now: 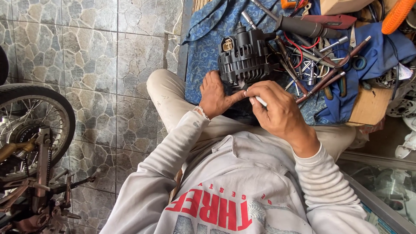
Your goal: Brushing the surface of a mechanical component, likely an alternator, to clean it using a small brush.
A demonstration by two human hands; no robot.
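Grey stone-pattern floor tiles fill the left half of the view. At far left, part of a motorcycle: a spoked wheel with its tyre, and below it a chain and dark frame parts. The person sits in the middle, looking down over a pale grey sweatshirt with red lettering, beige trousers over the knees. Ahead of the knees a blue patterned cloth is spread on the floor, and on it sits a black ribbed alternator housing with a small tan connector on its upper left. The left hand rests against the lower left edge of the housing, fingers curled, thumb stretched right toward the other hand; it touches the housing but does not look closed round it. The right hand is just beside it, below the housing, fingers pinched together on a thin white stick-like object whose tip points at the housing's underside. Right of the housing lies a heap of tools: wrenches, screwdrivers, red wire, a dark cylindrical handle. Farther right, a blue rag, a piece of brown cardboard, and an orange grip at the top corner.
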